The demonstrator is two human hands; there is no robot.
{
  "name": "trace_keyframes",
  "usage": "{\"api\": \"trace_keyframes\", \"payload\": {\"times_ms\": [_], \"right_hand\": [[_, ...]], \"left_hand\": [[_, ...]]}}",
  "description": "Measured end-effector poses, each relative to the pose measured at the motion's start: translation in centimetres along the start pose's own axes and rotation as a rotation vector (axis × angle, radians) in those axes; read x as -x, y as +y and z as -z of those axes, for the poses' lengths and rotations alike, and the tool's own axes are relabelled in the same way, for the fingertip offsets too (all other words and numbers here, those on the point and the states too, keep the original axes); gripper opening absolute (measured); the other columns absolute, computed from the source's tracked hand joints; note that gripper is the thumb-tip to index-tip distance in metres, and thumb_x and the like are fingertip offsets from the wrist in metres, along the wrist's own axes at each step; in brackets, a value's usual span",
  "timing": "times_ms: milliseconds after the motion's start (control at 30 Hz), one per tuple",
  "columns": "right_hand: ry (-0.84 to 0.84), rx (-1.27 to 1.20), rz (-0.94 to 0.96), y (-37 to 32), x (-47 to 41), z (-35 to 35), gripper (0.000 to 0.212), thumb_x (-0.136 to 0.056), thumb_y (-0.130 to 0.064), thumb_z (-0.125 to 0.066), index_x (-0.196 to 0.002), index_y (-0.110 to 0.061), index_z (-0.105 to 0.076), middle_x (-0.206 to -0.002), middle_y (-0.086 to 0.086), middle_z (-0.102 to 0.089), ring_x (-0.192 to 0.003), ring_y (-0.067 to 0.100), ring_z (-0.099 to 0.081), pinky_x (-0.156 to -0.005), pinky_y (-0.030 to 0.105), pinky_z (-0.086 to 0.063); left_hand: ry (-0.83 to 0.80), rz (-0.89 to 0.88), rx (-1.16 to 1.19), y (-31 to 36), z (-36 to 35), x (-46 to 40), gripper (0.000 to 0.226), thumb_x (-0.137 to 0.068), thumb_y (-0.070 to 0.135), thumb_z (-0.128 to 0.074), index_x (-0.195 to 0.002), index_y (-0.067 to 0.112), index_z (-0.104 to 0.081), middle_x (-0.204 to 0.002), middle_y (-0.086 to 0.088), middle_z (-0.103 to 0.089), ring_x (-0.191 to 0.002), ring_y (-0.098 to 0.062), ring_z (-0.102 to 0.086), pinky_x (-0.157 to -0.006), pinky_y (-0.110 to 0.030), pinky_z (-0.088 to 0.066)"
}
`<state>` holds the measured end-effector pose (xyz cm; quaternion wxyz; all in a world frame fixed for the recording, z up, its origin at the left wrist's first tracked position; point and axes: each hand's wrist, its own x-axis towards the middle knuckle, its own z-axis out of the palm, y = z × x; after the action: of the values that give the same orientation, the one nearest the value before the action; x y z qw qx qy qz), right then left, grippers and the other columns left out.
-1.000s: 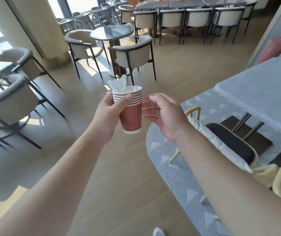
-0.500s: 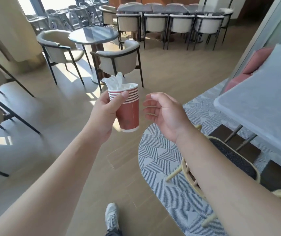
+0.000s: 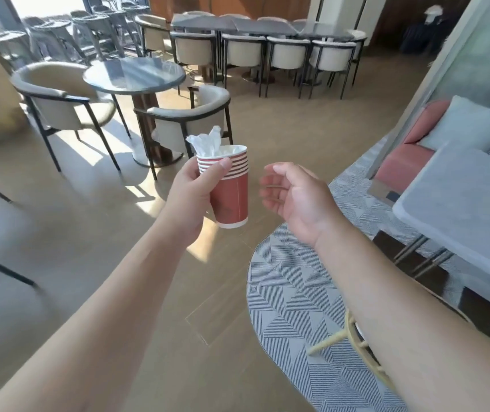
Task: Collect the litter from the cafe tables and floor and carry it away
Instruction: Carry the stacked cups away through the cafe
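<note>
My left hand (image 3: 191, 191) grips a stack of red paper cups (image 3: 232, 197) held upright in mid-air at the centre of the view. Crumpled white tissue (image 3: 206, 142) sticks out of the top cup. My right hand (image 3: 295, 200) hovers just right of the cups, a small gap apart, palm turned toward them with curled, spread fingers and nothing in it.
A round grey table (image 3: 134, 74) with two beige armchairs (image 3: 187, 120) stands ahead on the wooden floor. A long table (image 3: 261, 26) with several chairs is at the back. A grey square table (image 3: 469, 209) and pink bench (image 3: 407, 162) are right, over a patterned rug (image 3: 297, 292).
The view has swung right and forward toward the round table. My right hand has drawn slightly away from the cups and opened more. The left hand keeps its grip.
</note>
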<state>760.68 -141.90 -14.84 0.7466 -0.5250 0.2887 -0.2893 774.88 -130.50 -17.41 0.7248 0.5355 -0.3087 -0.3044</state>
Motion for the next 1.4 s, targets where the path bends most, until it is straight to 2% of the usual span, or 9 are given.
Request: {"api": "trace_keyframes", "payload": {"times_ms": [133,367,533,667,833,1000,1133,1267,1400], "right_hand": [[0.022,-0.015,0.006,0.2,-4.1,-1.4,0.016,-0.094,-0.019,-0.053,-0.089,-0.014,-0.068,-0.079,0.004,-0.067,-0.066,0.015,-0.062,-0.062,0.028,-0.051],[0.068,-0.072,0.006,0.4,-12.6,-0.1,0.016,-0.094,-0.019,-0.053,-0.089,-0.014,-0.068,-0.078,0.004,-0.067,-0.064,0.014,-0.063,-0.062,0.027,-0.05],[0.069,-0.107,-0.008,0.5,-21.3,1.4,0.015,-0.093,-0.02,-0.054,-0.09,-0.014,-0.068,-0.077,0.002,-0.068,-0.065,0.014,-0.063,-0.062,0.027,-0.051],[0.095,-0.148,-0.021,-0.8,-29.1,3.8,0.015,-0.093,-0.02,-0.054,-0.09,-0.015,-0.068,-0.077,0.001,-0.069,-0.066,0.014,-0.064,-0.063,0.027,-0.051],[0.128,-0.138,0.004,-3.7,-37.9,7.4,0.015,-0.093,-0.019,-0.053,-0.09,-0.015,-0.068,-0.078,0.002,-0.068,-0.067,0.015,-0.064,-0.064,0.028,-0.051],[0.164,-0.109,0.039,-6.3,-44.9,9.4,0.014,-0.092,-0.019,-0.055,-0.092,-0.014,-0.068,-0.078,0.001,-0.069,-0.068,0.016,-0.063,-0.063,0.027,-0.051],[0.158,-0.073,0.06,-7.4,-49.9,10.0,0.016,-0.083,-0.023,-0.058,-0.092,-0.013,-0.067,-0.079,0.001,-0.069,-0.069,0.017,-0.063,-0.065,0.028,-0.051],[0.19,-0.051,0.074,-7.9,-55.8,10.2,0.013,-0.091,-0.018,-0.054,-0.094,-0.014,-0.067,-0.082,0.002,-0.068,-0.072,0.017,-0.063,-0.067,0.028,-0.051],[0.222,-0.034,0.083,-7.8,-63.1,9.6,0.014,-0.094,-0.017,-0.053,-0.094,-0.013,-0.066,-0.082,0.002,-0.068,-0.071,0.017,-0.063,-0.067,0.029,-0.05]], "left_hand": [[-0.021,0.032,-0.018,-0.5,1.6,-4.3,0.044,-0.076,0.049,-0.077,-0.112,0.025,-0.072,-0.109,-0.002,-0.076,-0.102,-0.018,-0.071,-0.09,-0.041,-0.056],[-0.07,0.072,-0.046,-2.8,1.7,-12.6,0.037,-0.075,0.049,-0.076,-0.106,0.029,-0.073,-0.105,0.001,-0.077,-0.097,-0.017,-0.072,-0.077,-0.033,-0.057],[-0.056,0.079,-0.081,-5.0,1.7,-20.8,0.042,-0.072,0.044,-0.08,-0.109,0.025,-0.071,-0.105,-0.001,-0.078,-0.1,-0.018,-0.073,-0.085,-0.035,-0.058],[-0.073,0.085,-0.077,-6.2,0.2,-29.0,0.03,-0.076,0.04,-0.079,-0.103,0.027,-0.076,-0.103,-0.001,-0.078,-0.095,-0.016,-0.074,-0.078,-0.028,-0.058],[-0.079,0.095,-0.104,-7.0,-2.7,-38.8,0.045,-0.074,0.042,-0.079,-0.113,0.021,-0.07,-0.104,-0.002,-0.078,-0.097,-0.018,-0.074,-0.081,-0.031,-0.059],[-0.127,0.091,-0.109,-7.8,-4.8,-46.6,0.04,-0.083,0.036,-0.076,-0.118,0.019,-0.069,-0.107,-0.001,-0.077,-0.1,-0.017,-0.073,-0.081,-0.029,-0.058],[-0.137,0.064,-0.108,-8.2,-4.8,-52.6,0.048,-0.076,0.043,-0.076,-0.118,0.019,-0.069,-0.107,0.0,-0.077,-0.101,-0.018,-0.072,-0.083,-0.031,-0.057],[-0.176,0.06,-0.094,-9.2,-3.6,-59.6,0.034,-0.08,0.043,-0.075,-0.11,0.027,-0.075,-0.106,0.001,-0.077,-0.1,-0.017,-0.072,-0.081,-0.029,-0.058],[-0.215,0.071,-0.068,-11.0,-2.2,-67.2,0.023,-0.081,0.041,-0.075,-0.102,0.032,-0.078,-0.104,0.001,-0.076,-0.1,-0.016,-0.071,-0.086,-0.033,-0.058]]}}
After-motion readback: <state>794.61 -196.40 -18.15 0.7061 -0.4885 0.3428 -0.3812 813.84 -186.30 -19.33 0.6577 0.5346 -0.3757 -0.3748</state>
